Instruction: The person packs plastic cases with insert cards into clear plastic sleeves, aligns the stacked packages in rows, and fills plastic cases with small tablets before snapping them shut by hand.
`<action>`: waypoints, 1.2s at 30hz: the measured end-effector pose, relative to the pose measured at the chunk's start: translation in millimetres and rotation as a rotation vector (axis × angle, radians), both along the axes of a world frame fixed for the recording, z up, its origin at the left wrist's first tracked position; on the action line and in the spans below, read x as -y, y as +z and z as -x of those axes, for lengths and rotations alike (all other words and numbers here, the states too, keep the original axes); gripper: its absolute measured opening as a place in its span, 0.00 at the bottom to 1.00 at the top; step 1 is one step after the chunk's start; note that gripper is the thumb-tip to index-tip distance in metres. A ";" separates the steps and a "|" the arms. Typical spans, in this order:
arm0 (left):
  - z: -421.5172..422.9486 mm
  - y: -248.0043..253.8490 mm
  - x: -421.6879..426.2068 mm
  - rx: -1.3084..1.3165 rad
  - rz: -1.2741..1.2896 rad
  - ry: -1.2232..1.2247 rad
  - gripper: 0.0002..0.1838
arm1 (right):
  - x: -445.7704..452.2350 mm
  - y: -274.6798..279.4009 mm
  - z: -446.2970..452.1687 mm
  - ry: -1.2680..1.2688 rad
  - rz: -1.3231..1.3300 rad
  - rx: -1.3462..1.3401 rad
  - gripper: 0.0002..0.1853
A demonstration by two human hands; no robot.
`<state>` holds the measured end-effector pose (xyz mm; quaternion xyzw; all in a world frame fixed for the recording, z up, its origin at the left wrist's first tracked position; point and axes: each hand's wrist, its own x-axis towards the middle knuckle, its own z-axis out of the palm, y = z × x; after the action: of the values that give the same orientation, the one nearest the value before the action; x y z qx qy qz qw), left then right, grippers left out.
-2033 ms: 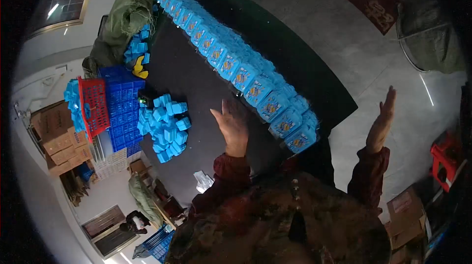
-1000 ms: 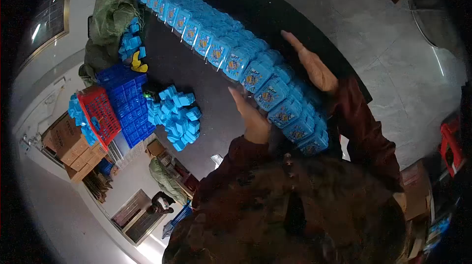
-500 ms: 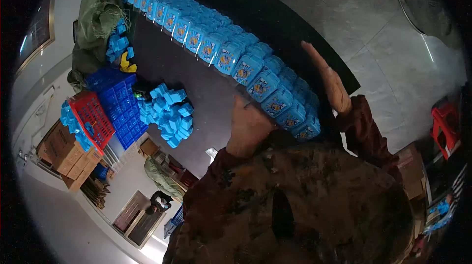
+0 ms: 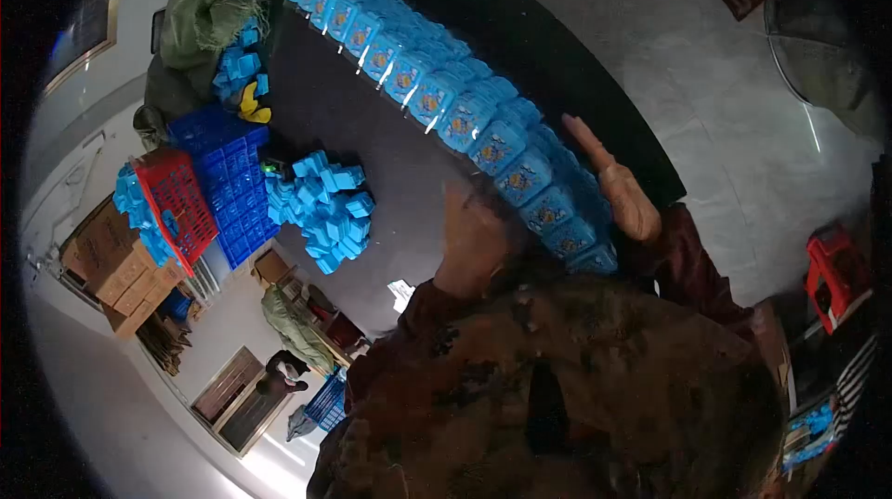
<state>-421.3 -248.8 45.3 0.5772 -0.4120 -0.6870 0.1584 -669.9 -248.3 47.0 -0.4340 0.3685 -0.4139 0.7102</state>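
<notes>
A long stack of blue packs [image 4: 432, 95] with printed fronts runs diagonally over the dark table [image 4: 344, 109], its near end close to my body. My left hand [image 4: 474, 234] is beside the printed side of the near end, smeared by motion, so its fingers cannot be made out. On the other side of the stack, my right hand [image 4: 621, 185] lies along the near packs with its fingers stretched out. Whether its palm touches them is hard to tell.
Loose blue pieces [image 4: 321, 206] lie piled left of the stack. Beyond them stand blue crates [image 4: 232, 192], a red basket [image 4: 177, 206], a yellow item [image 4: 251, 106] and a green sack [image 4: 209, 6]. A red stool [image 4: 832, 281] is at right. Another person [image 4: 285, 372] is at lower left.
Both hands have come from apart in the air to the two sides of the stack's near end. Since the last frame, my right hand has moved closer to the packs. The view has shifted.
</notes>
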 end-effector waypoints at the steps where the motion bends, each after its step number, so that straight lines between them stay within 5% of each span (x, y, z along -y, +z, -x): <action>1: 5.9 19.5 22.0 0.003 -0.006 0.297 0.40 | 14.1 -0.7 1.3 -0.041 0.000 0.024 0.34; 3: 10.2 43.1 57.7 -0.014 -0.032 0.883 0.46 | 51.0 6.3 6.8 -0.053 0.045 -0.045 0.35; 6: -5.4 18.6 119.8 -0.038 0.189 0.864 0.46 | 113.0 -23.7 -31.2 -0.109 0.210 0.021 0.37; 8: -18.9 -4.8 149.5 -0.365 0.320 0.737 0.46 | 152.2 -26.7 -59.2 -0.057 0.065 0.029 0.42; 15: -0.3 -8.4 165.8 -0.393 0.340 0.774 0.41 | 198.3 -51.8 -123.2 0.103 0.087 -0.060 0.41; 21: -15.0 0.3 179.4 -0.340 0.274 0.852 0.48 | 212.0 -44.1 -108.0 -0.003 0.046 -0.077 0.43; 26: -64.3 -1.9 250.5 -0.388 0.485 0.689 0.49 | 277.0 -45.9 -132.9 -0.060 0.109 -0.011 0.40; 29: -71.3 -3.3 291.6 -0.380 0.519 0.646 0.47 | 300.1 -5.2 -132.2 -0.048 -0.077 0.193 0.38; 31: -68.4 -0.3 306.5 -0.227 0.560 0.673 0.47 | 311.9 10.2 -132.5 0.133 0.033 0.294 0.38; 36: -54.7 5.4 306.8 -0.180 0.552 0.658 0.46 | 348.2 -62.5 -205.7 0.045 0.248 0.109 0.37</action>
<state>-366.6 -555.6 50.7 0.5517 -0.3590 -0.5116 0.5523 -464.2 -596.5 -15.4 -0.5035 0.2656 -0.4632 0.6793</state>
